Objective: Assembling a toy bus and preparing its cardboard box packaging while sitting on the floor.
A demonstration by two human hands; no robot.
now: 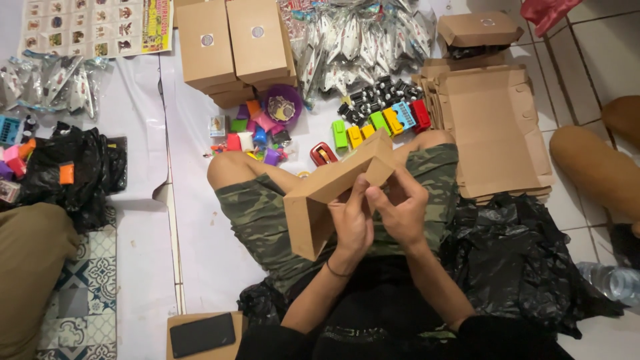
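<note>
While both hands meet mid-frame over the lap, the half-folded cardboard box (333,200) runs diagonally, lower left to upper right. Left hand (353,223) and right hand (402,208) pinch its right-end flap, fingers pressed together; right sits slightly higher.

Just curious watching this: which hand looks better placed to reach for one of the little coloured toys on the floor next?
Probably the right hand. It pinches only the end flap of the cardboard box, and the row of coloured toys lies just beyond it. The left hand sits under the box, supporting it, so it seems less free.
</note>
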